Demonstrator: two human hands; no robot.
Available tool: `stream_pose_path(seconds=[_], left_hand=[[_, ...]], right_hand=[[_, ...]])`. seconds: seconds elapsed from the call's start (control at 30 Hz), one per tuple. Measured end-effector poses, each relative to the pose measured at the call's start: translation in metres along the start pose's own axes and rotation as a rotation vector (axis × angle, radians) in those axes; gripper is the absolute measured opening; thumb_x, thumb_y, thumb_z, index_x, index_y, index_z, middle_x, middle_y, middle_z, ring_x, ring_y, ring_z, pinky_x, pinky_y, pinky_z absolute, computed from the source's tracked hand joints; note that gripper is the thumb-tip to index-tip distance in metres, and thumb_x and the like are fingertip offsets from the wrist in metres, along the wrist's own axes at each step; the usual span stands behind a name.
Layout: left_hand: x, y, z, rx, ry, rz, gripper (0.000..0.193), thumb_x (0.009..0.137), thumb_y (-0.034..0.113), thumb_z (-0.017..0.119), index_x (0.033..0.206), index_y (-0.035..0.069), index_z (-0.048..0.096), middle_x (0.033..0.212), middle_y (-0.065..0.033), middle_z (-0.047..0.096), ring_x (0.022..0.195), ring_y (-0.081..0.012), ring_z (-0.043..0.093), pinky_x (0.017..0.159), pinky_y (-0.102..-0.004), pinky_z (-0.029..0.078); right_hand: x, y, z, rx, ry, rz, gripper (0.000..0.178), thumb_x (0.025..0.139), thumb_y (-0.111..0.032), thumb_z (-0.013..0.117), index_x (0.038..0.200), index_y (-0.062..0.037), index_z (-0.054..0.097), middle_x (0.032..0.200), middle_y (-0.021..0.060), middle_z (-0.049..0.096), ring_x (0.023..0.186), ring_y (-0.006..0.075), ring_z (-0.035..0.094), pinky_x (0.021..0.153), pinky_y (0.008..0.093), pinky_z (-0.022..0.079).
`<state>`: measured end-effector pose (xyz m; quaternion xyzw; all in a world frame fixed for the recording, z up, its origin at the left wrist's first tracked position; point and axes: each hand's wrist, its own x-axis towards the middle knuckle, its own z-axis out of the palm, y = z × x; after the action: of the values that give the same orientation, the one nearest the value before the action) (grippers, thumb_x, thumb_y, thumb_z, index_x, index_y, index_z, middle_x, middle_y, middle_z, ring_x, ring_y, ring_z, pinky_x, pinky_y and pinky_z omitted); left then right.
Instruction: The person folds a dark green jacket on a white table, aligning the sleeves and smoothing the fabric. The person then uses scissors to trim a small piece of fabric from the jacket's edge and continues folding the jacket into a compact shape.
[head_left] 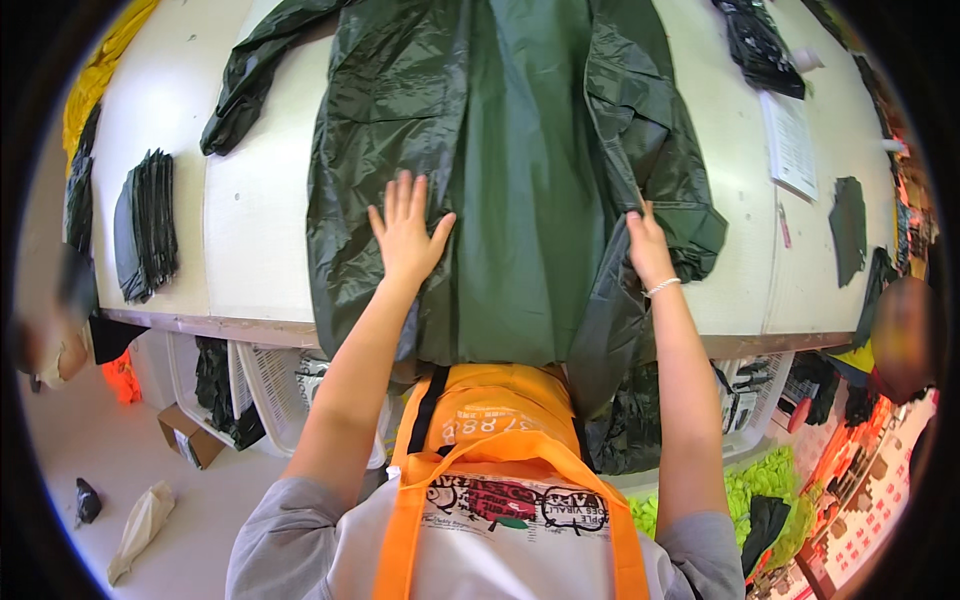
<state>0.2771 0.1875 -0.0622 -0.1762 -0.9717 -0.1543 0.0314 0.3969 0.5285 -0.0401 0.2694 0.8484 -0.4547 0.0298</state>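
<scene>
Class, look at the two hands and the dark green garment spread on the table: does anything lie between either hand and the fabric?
Nothing visible does. The left hand lies flat, fingers spread, directly on the dark green garment. The right hand grips a fold at its right side. Both touch the fabric on the white table.

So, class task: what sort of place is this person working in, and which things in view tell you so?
Probably a garment packing or finishing workshop. A dark green raincoat lies spread over a long white worktable, a stack of folded dark pieces waits beside it, and plastic baskets sit under the table.
</scene>
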Motion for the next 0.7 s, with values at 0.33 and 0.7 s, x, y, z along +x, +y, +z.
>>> stream_pose_path(seconds=[0.33,0.7], left_hand=[[-0.05,0.028,-0.007,0.037,0.103,-0.046,0.061,0.08,0.026,0.065,0.133,0.006,0.042,0.131,-0.0155,0.045,0.119,-0.0352,0.043,0.096,-0.0453,0.038],[-0.062,0.039,-0.016,0.068,0.104,-0.139,0.03,0.084,0.023,0.061,0.106,0.004,0.057,0.106,-0.0131,0.058,0.098,-0.0318,0.056,0.078,-0.0402,0.047]], right_hand=[[-0.005,0.14,-0.27,0.007,0.228,0.245,0.042,0.092,-0.028,0.057,0.123,0.0005,0.053,0.11,0.0079,0.062,0.092,0.0173,0.06,0.082,0.0301,0.047],[-0.05,0.039,-0.126,-0.863,0.509,-0.344,0.046,0.064,-0.037,0.079,0.095,-0.0079,0.062,0.105,0.011,0.053,0.11,0.032,0.045,0.094,0.0426,0.035]])
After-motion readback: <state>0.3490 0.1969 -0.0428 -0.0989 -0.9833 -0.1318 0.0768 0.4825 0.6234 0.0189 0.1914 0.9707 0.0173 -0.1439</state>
